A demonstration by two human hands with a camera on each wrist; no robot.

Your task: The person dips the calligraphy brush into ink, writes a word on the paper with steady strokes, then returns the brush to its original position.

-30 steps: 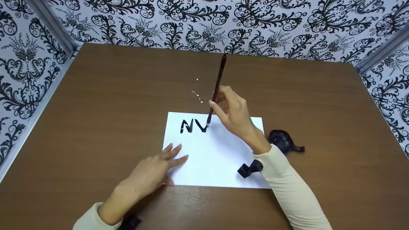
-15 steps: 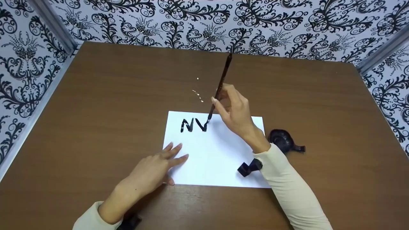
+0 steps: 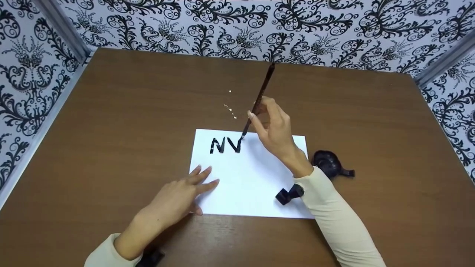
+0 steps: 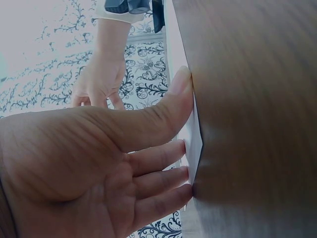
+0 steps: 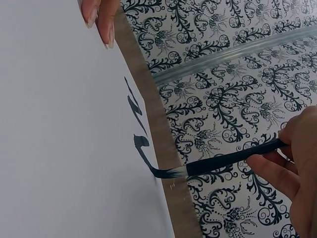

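Note:
My right hand (image 3: 274,129) pinches a dark-handled paintbrush (image 3: 261,91) between thumb and fingers, its handle leaning up and to the right. In the right wrist view the brush's bristles (image 5: 171,172) are bent against the white paper (image 5: 64,129), at the end of a black stroke. Black painted marks (image 3: 225,145) shaped like an N and a V run along the paper's upper left part. My left hand (image 3: 174,200) rests on the paper's lower left edge with fingers spread. In the left wrist view its thumb and fingertips (image 4: 179,82) press down at the sheet's edge.
A round black pot (image 3: 328,163) with a short handle stands right of the paper, beside my right sleeve. The brown table (image 3: 130,122) reaches back to a patterned wall (image 3: 230,26). Small light specks (image 3: 230,110) lie beyond the sheet.
The brush tip has moved slightly up and right, lengthening the V's right stroke. My right hand has shifted with it and the handle leans further right. My left hand stays put.

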